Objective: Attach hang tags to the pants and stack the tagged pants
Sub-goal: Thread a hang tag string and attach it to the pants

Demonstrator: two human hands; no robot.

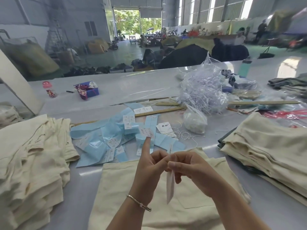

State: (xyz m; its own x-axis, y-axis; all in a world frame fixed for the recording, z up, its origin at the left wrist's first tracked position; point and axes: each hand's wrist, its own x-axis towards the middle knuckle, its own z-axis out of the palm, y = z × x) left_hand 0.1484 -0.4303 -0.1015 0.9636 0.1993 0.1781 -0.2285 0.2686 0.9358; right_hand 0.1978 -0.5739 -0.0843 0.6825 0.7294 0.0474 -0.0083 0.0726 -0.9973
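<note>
I am pinching the white hang tag in my right hand, its long axis hanging straight down over the cream pants lying flat beneath. My left hand, forefinger extended, is pinching at the tag's top, meeting the right.

Pants on the bench nearest, pants stacks left and right, hang tags behind, labels left of them

A large hall with grey walls and a pale glossy floor; daylight enters through an open doorway. Tall windows line the right wall.
</note>
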